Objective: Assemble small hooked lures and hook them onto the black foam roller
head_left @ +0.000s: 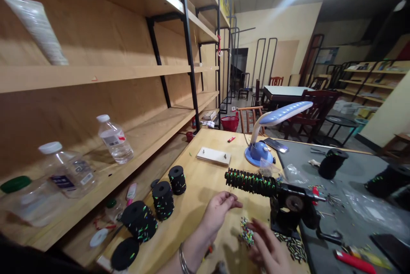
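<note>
My left hand (219,209) is raised over the wooden table (198,188), fingertips pinched together just below the near end of a black foam spool stack (251,181) on a black winding machine (293,210). What the fingers pinch is too small to make out. My right hand (270,246) hovers low over a heap of small green and black floats (246,234); it is smeared by motion. Several black foam spools (163,199) wound with line stand in a row at the left.
A blue desk lamp (265,145) and a small wooden board (213,155) stand farther back. Plastic bottles (114,139) sit on the wooden shelf at the left. A dark mat (349,180) at the right carries more spools, bags and a red lighter (354,261).
</note>
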A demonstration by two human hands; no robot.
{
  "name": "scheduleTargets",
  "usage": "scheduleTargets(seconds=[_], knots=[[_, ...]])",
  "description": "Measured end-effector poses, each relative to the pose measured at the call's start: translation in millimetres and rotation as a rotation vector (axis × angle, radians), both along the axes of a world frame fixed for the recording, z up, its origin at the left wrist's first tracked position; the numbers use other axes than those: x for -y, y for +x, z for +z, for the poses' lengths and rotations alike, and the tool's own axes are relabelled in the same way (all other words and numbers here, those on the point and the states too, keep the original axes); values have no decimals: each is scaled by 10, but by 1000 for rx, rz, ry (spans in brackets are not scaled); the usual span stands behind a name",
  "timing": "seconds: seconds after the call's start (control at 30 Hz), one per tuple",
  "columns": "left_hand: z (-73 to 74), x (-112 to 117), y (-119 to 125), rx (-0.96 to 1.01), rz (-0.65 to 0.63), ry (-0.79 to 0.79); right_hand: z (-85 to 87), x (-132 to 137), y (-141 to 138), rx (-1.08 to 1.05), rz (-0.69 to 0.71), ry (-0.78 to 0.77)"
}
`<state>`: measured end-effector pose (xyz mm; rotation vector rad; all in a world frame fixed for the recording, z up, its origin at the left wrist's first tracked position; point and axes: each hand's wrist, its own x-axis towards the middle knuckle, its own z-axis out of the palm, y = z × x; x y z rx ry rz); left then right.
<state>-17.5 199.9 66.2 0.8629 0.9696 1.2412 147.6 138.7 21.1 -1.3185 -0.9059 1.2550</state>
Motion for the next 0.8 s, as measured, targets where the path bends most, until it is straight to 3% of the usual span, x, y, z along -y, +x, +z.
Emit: scheduleTargets(seconds=[0.1,0.17,0.33,0.43,0.5,0.6,0.63,0.7,0.8], knots=[[-15,26,7,-54,11,4,110,-207,-535,-341,231,-157],[-20,38,-10,-79,4,-10,59,-311,-660,-441,231,-136],[-21,29,-54,-128,1,127,-177,-335,-637,-297,237,25],[-6,21,-109,-278,-50,140,-221,-298,-635,-216,254,85],[43,5,-188,-514,26,228,-225,-297,-659,-199,256,92],[194,-83,-344,-846,253,563,-233,-319,-684,-174,213,104],[255,-135,-393,-887,223,694,-237,-326,-684,-151,201,113],[368,-261,-472,-921,36,882,-238,-332,-674,-87,183,141],[476,-454,-542,-899,-210,964,-215,-325,-675,19,157,213]])
